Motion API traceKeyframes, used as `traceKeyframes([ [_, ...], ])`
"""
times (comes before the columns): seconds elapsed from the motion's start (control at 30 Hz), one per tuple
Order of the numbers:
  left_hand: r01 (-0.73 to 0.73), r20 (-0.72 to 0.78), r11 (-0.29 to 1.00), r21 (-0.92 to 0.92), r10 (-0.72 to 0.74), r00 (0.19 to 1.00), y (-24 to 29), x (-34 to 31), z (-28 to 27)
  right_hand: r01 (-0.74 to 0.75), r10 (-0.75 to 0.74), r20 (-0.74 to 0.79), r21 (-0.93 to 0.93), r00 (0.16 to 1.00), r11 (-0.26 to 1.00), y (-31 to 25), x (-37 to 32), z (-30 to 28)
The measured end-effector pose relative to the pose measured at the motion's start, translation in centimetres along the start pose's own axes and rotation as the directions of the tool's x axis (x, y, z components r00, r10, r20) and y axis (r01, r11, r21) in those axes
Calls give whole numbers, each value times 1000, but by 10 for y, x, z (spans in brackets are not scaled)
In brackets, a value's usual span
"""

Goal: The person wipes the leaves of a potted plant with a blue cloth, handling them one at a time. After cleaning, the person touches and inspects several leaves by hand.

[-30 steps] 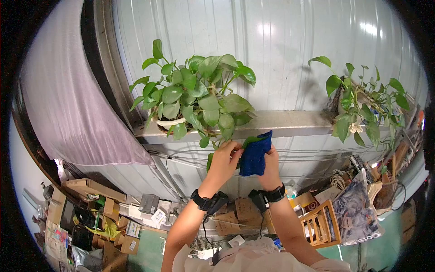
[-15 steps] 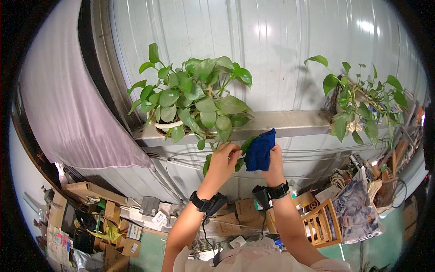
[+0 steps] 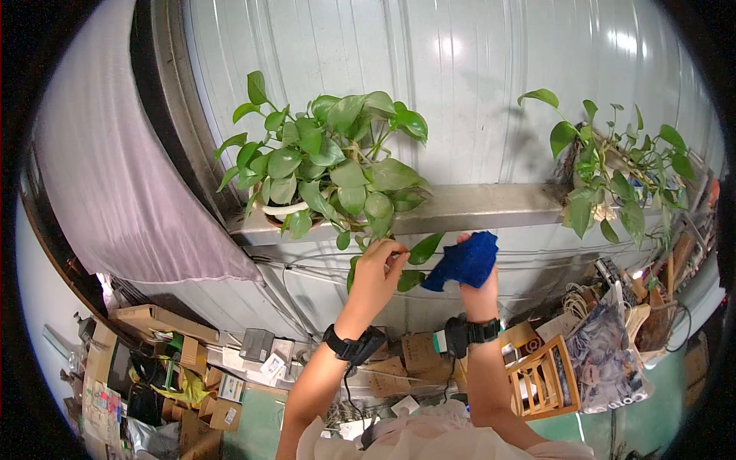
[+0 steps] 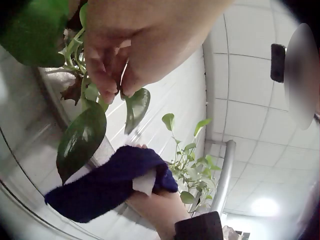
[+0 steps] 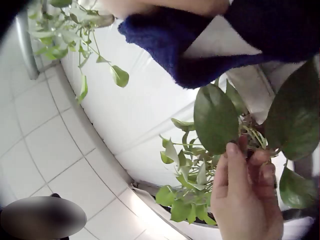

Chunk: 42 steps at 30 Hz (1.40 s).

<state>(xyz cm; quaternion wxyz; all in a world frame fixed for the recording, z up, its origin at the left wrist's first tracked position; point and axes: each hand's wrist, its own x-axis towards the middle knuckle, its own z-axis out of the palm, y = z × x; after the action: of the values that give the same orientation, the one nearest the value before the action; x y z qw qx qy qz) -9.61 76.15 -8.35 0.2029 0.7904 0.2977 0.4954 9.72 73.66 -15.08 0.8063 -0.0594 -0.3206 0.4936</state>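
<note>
A leafy green plant (image 3: 349, 176) in a white pot stands on the ledge. Below its front leaves, my left hand (image 3: 376, 276) pinches a stem between thumb and fingertips, a leaf (image 3: 425, 248) spreading just right of the fingertips. In the right wrist view, the left hand (image 5: 247, 195) holds at the base of a broad leaf (image 5: 216, 119). My right hand (image 3: 481, 299) grips a blue cloth (image 3: 469, 261), which hangs to the right of that leaf, apart from it. The left wrist view shows the cloth (image 4: 110, 182) draped over the right hand's fingers.
Along the wall runs a metal ledge (image 3: 491, 207), with a second plant (image 3: 613, 176) at its right end. A pale curtain (image 3: 138, 169) hangs at the left. Cables (image 3: 307, 270) cross the wall under the ledge. Boxes (image 3: 161, 322) and a wooden rack (image 3: 546, 379) lie below.
The right hand and the blue cloth have moved right, away from the leaf, which now shows in full. My left hand has stayed nearly in place, still pinching the stem.
</note>
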Motion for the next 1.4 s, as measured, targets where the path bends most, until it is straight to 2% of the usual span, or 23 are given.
traceKeyframes([
  [0.03,-18,-21,1000,-10,18,1000,2,-1,-1,5,-5,25,25,1000,1000,-2,-4,0],
  [0.07,-36,-43,999,-20,35,998,6,-3,-2,19,-19,-155,2,988,1000,-3,-11,2],
  [0.1,-54,-67,998,-29,52,996,10,-5,-3,2,4,-81,74,997,997,-9,-18,3],
  [0.17,-65,-99,998,1,65,993,17,-12,-5,28,-11,-246,64,969,998,-14,-31,5],
  [0.23,-58,-133,998,39,63,989,25,-22,-8,54,-67,-140,-98,988,994,-18,-39,-4],
  [0.3,-36,-168,996,84,49,985,35,-34,-13,25,-26,-181,-8,983,1000,-22,-47,-3],
  [0.4,4,-272,998,62,13,962,48,-50,-20,19,-32,-222,-58,975,998,-27,-53,12],
  [0.5,84,-368,996,13,-74,927,49,-68,-28,-19,10,-219,-39,976,999,-28,-59,22],
  [0.6,199,-397,980,-9,-186,899,42,-77,-37,-64,66,-133,12,989,998,-21,-64,3],
  [0.67,246,-403,969,-36,-240,883,33,-81,-41,-129,113,-153,-102,982,986,-18,-66,-4],
  [0.7,269,-408,960,-74,-275,871,27,-82,-42,-161,135,-163,-157,977,974,-16,-66,-8],
  [0.73,289,-412,951,-112,-309,857,21,-82,-43,-168,164,-185,-6,969,986,-9,-68,-21],
  [0.83,311,-400,918,-247,-389,830,4,-85,-43,-197,193,-113,-22,975,980,2,-74,-46],
  [0.93,283,-354,873,-396,-430,830,-3,-86,-42,-253,258,-119,54,959,966,10,-83,-58],
  [1.0,269,-309,843,-466,-441,843,-2,-85,-37,-254,246,-64,-274,967,928,11,-87,-62],
  [1.03,274,-340,877,-394,-416,843,-4,-85,-35,-239,247,-37,-430,968,871,11,-90,-62],
  [1.13,318,-441,940,-123,-339,831,-7,-78,-28,-362,362,-180,35,915,931,12,-103,-53],
  [1.23,377,-307,908,-184,-417,855,-28,-82,-23,-526,497,-192,-154,846,836,-5,-107,-21],
  [1.33,334,-280,934,-126,-357,891,-37,-84,-18,-589,586,-110,-1,803,808,-16,-110,13],
  [1.37,325,-280,939,-113,-344,896,-39,-85,-16,-579,575,-90,-40,813,814,-16,-111,25],
  [1.4,259,-315,963,-80,-271,910,-45,-85,-12,-568,564,-69,-80,823,819,-14,-111,37],
])
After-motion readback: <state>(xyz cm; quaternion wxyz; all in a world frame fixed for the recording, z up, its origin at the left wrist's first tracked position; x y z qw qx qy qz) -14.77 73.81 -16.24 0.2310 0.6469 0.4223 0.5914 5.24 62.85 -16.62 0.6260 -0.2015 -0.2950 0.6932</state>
